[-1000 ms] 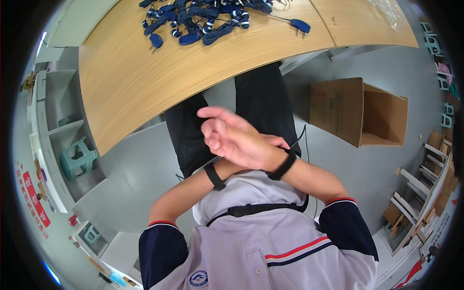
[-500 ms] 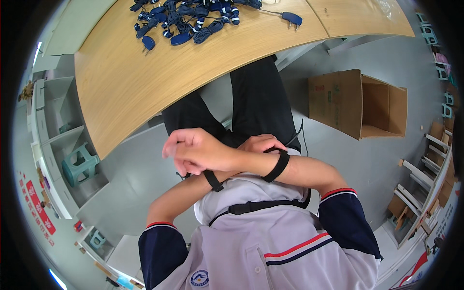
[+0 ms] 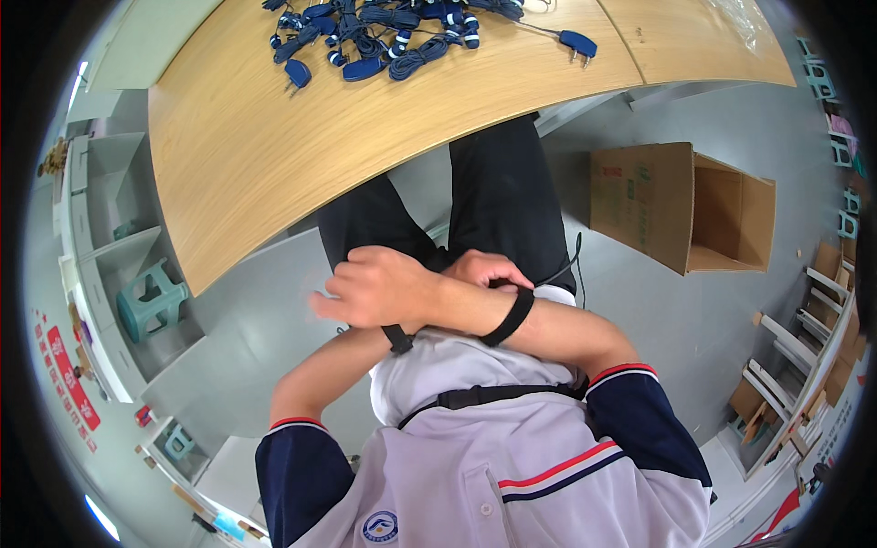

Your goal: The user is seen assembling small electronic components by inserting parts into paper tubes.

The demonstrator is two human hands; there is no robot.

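My forearms cross in front of my waist, the right one on top. My right hand (image 3: 379, 288) points to the left, its fingers loosely bent and apart, with some fingertips blurred; nothing shows in it. From beneath the right forearm comes my left hand (image 3: 486, 268), fingers curled, pinching at the upper edge of a black strap (image 3: 510, 320) around the right forearm. The right forearm partly hides this hand's grip. Another black strap (image 3: 398, 339) circles my left wrist, just below the right hand.
A wooden table (image 3: 274, 173) lies ahead, bearing a pile of dark blue coiled cords (image 3: 416, 57) with two-pronged plugs (image 3: 577, 44). An open cardboard box (image 3: 644, 201) lies on the floor at right. Shelving with a green stool (image 3: 153, 301) stands at left.
My right hand has turned so its back shows more. The left hand has drawn in against the right forearm, and the strap's raised loop there is now flatter. The view has shifted slightly.
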